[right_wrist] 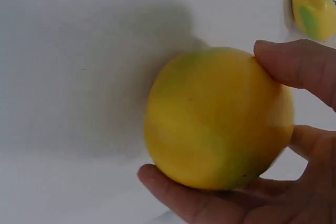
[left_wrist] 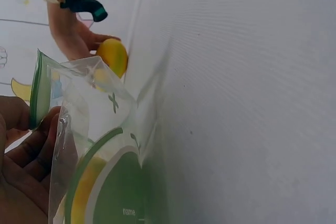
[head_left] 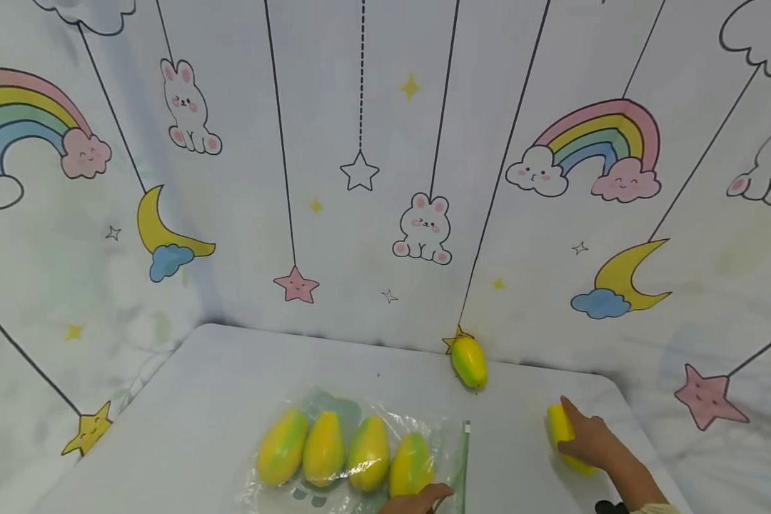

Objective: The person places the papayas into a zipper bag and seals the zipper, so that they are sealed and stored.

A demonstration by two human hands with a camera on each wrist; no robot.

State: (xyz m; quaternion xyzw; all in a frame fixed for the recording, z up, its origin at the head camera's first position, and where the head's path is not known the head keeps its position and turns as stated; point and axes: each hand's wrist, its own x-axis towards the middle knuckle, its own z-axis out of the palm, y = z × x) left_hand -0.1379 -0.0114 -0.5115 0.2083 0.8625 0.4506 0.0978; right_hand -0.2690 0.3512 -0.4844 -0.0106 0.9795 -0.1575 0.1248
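A clear zip bag (head_left: 446, 446) lies on the table in the head view, with several yellow-green papayas (head_left: 324, 450) side by side in it. At its right end, my left hand (head_left: 417, 500) holds the edge. The left wrist view has that hand (left_wrist: 31, 156) pinching the bag by its green zip strip (left_wrist: 38, 95). At the table's right side my right hand (head_left: 590, 437) grips another papaya (head_left: 559, 425). In the right wrist view, thumb and fingers go round this papaya (right_wrist: 218, 119), over the white surface. A further papaya (head_left: 469, 363) lies loose at the table's back edge.
The white table (head_left: 186, 414) ends at a hanging cloth (head_left: 334, 235) printed with rabbits, rainbows and stars, which surrounds its back and sides. A dark wrist mount (left_wrist: 86, 6) is on the right arm.
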